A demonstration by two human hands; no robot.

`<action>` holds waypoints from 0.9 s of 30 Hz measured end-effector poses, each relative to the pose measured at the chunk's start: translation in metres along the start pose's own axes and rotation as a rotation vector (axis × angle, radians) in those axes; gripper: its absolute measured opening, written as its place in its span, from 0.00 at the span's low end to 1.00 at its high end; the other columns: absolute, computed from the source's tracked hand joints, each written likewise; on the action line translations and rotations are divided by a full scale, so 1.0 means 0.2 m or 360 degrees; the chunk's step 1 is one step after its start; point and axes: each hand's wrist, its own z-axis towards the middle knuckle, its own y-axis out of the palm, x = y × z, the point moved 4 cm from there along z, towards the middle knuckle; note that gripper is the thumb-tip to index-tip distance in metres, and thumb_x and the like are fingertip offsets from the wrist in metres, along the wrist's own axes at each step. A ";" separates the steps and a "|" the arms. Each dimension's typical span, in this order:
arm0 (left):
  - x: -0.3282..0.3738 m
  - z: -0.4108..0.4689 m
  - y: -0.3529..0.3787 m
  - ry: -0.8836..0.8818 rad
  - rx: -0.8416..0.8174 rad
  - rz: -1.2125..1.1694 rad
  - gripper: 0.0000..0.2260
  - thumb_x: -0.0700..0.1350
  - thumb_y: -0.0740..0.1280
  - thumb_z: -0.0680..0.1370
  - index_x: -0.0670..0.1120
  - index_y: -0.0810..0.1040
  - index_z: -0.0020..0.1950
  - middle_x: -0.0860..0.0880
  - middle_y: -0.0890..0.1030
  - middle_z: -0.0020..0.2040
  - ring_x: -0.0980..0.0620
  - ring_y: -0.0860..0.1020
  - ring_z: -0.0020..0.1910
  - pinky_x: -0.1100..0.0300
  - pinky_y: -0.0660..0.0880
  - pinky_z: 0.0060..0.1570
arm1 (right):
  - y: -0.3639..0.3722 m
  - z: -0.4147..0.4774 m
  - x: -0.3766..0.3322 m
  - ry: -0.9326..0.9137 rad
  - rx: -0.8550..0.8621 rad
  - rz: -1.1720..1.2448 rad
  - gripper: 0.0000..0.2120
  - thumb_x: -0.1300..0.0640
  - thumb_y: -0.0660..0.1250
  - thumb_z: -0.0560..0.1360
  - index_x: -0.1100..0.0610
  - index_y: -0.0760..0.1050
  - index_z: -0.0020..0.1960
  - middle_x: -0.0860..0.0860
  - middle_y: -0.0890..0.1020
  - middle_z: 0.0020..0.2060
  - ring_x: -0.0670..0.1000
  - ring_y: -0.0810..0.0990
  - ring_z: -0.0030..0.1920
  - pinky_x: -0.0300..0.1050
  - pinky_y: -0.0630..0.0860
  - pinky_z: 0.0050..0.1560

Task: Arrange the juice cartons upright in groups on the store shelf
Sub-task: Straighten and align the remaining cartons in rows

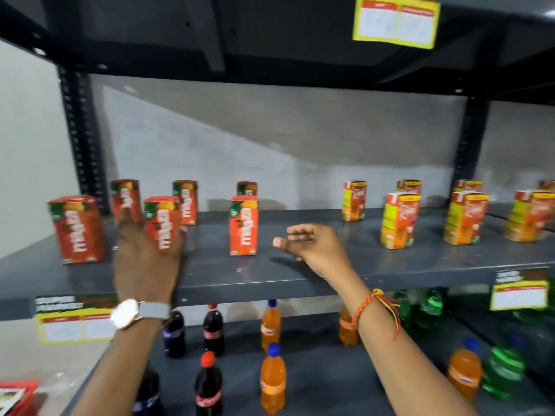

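Shelf: dark grey metal, pale wall behind.
Your left hand: fingers spread, against a red carton.
Your right hand: loosely curled, holding nothing.

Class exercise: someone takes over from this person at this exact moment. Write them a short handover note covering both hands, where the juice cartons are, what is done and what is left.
Left hand: open, reaching at the red cartons; whether it touches one is unclear through blur.
Right hand: open, empty, hovering over the shelf right of the lone front red carton.
Cartons: all upright. Red cartons stand on the left, yellow-orange cartons on the right, both loosely spaced in front and back rows.
Done: nothing lies toppled; the two kinds are already apart.
Left: probably close the gaps so each kind forms a tight group.
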 end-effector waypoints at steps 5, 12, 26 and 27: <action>0.37 -0.26 0.07 0.0228 0.0067 -0.0367 0.23 0.45 0.69 0.74 0.34 0.70 0.64 0.33 0.76 0.57 0.34 0.75 0.55 0.46 0.70 0.53 | -0.69 -0.09 0.08 -0.0391 0.0619 -0.0323 0.12 0.53 0.72 0.69 0.60 0.79 0.33 0.51 0.78 0.26 0.39 0.74 0.27 0.30 0.67 0.29; 1.12 -0.76 0.58 0.0255 -0.0746 -0.0534 0.31 0.49 0.72 0.72 0.39 0.66 0.71 0.40 0.75 0.65 0.41 0.73 0.63 0.54 0.69 0.59 | -1.55 0.02 0.40 -0.0313 0.1085 -0.0208 0.10 0.55 0.75 0.65 0.55 0.75 0.42 0.54 0.79 0.35 0.54 0.78 0.39 0.50 0.73 0.43; 1.45 -0.97 0.96 -0.0190 -0.0807 0.0483 0.30 0.66 0.66 0.70 0.43 0.67 0.58 0.43 0.80 0.53 0.42 0.79 0.52 0.53 0.74 0.50 | -1.66 0.36 0.63 0.0145 -0.0037 -0.0383 0.17 0.53 0.79 0.59 0.52 0.74 0.42 0.56 0.83 0.53 0.55 0.80 0.50 0.46 0.74 0.54; 1.46 -0.97 0.96 -0.0183 -0.0793 0.0530 0.29 0.66 0.66 0.71 0.43 0.69 0.57 0.43 0.80 0.53 0.42 0.79 0.52 0.54 0.74 0.50 | -1.66 0.36 0.64 0.0131 -0.0026 -0.0380 0.18 0.54 0.78 0.62 0.54 0.75 0.47 0.56 0.82 0.55 0.55 0.80 0.50 0.45 0.73 0.52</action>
